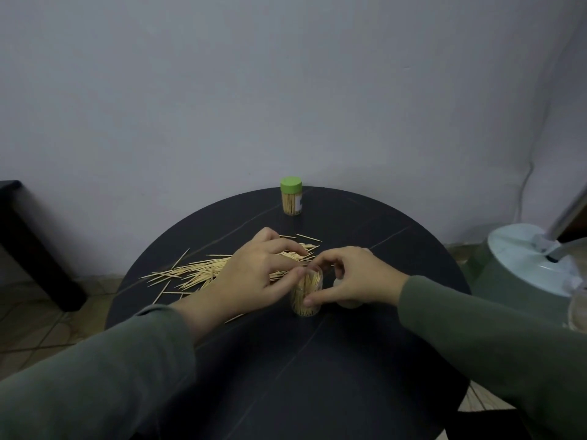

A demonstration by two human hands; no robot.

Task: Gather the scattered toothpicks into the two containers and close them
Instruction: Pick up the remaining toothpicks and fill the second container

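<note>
Against a plain grey wall stands a round black table (349,360). Loose wooden toothpicks (203,271) lie scattered toward its left edge, within easy reach. At the centre, an open clear plastic container (306,293) is steadied by the right hand (352,277), thumb and forefinger curled round it, while the left hand (257,274) pinches toothpicks at its mouth. By the far edge stands a green-lidded container (291,195), already closed.

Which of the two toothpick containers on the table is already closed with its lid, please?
The far container by the wall, capped with a green lid; the near container between the hands is uncapped.
</note>
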